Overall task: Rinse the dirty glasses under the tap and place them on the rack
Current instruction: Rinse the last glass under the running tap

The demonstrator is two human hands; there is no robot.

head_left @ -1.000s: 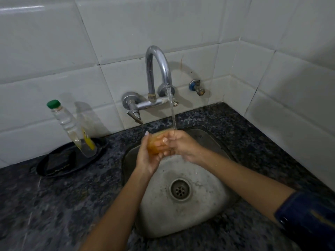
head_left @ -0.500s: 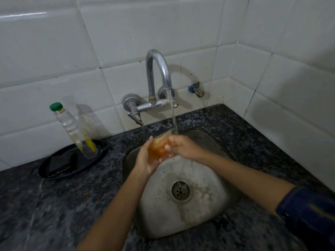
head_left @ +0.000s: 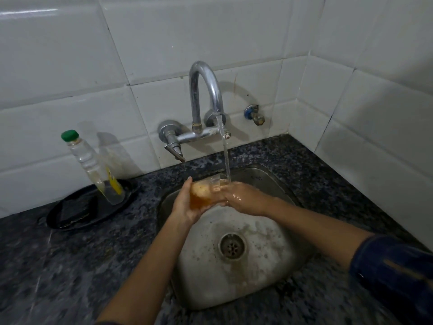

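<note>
Holding one glass (head_left: 206,194) over sink (head_left: 276,181) as before, left hand (head_left: 187,204) cupped round its base, right hand (head_left: 243,199) gripping rim end; glass stays tilted, brownish liquid inside; stream from tap (head_left: 206,90) now lands at rim by right fingers; one bottle (head_left: 93,165) on black tray (head_left: 70,214) well left; one drain (head_left: 232,246) below.

No legible text, brand, number or sign observed. The bottle (head_left: 93,165) standing in the black tray (head_left: 70,216) carries a yellow label (head_left: 113,184); its print is too small and blurred to read.
</note>
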